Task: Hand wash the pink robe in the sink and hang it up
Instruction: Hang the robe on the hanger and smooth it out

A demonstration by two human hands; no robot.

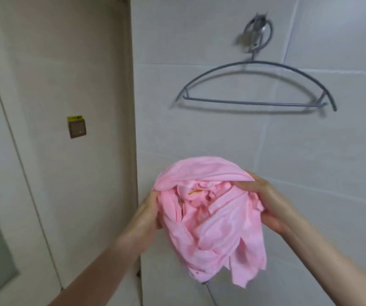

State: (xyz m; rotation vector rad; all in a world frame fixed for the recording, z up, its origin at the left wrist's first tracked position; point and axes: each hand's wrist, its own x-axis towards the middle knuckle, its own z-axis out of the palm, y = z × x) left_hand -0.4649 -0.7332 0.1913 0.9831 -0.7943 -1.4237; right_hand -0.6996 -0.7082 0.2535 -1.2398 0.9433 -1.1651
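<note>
Both the left hand [149, 214] and right hand [272, 204] grip the bunched, soft pink fabric robe [213, 219] below the grey wire hanger [257, 87]; likely limp and damp-heavy, best taken by its collar.

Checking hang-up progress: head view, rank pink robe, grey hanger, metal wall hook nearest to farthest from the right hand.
1. Pink fabric robe, gripped in the right hand.
2. Grey curved hanger, on the wall above.
3. Metal wall hook, topmost.
</note>
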